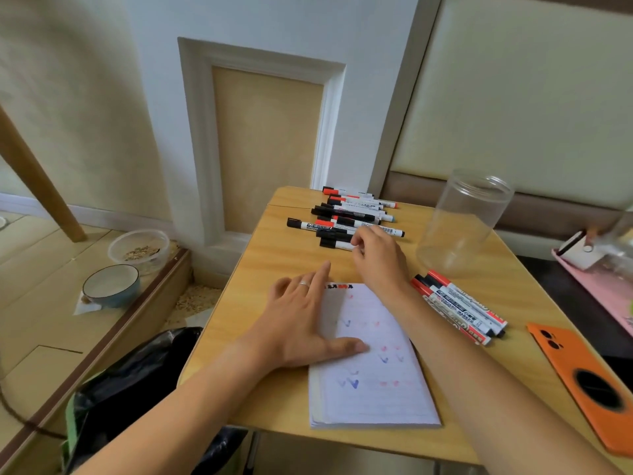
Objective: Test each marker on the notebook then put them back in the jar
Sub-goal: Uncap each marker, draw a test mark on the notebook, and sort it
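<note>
Your left hand point(301, 323) lay flat, holding the white lined notebook point(373, 371) on the wooden counter point(274, 255) | your right hand point(376, 255) curled its fingers round a black-capped white marker point(334, 244) in the far row | clear plastic jar point(462, 221) stood empty nearby | advice: you lifted best by the barrel, clear of neighbouring markers.

Orange phone point(582, 378); red-capped and black-capped markers point(352, 217); blue bowl point(113, 286).

Your right hand point(376, 258) covers the near end of the white marker point(337, 244) at frame center, so you cannot tell whether your fingers grip it. The orange phone point(579, 382) is cut off at lower right.
</note>
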